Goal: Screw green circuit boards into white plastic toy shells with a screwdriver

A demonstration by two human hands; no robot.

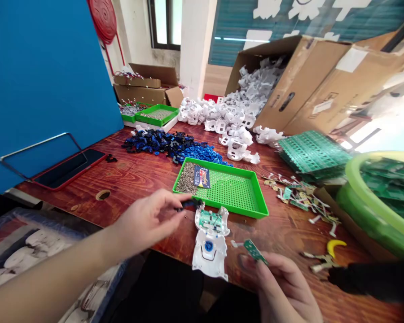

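Observation:
My left hand (148, 217) is by the front left of the green tray, with a small black plastic part (190, 204) between its thumb and index finger. The part's far end meets the top of a white plastic shell (207, 258), which lies at the table's front edge. Inside the shell's upper half is a green circuit board (210, 220), and a blue round piece (208, 246) sits in its lower half. Right of the shell, my right hand (283, 282) pinches a small green board (255, 251) with a white connector on its near-left end.
A green tray (261, 197) holds small screws (188, 177) and a card. Behind are blue and black parts (175, 143) and heaped white shells (229, 121) spilling from a carton (296, 85). Right are loose wired boards (306, 197), stacked green panels (313, 152) and a green basket (353, 193).

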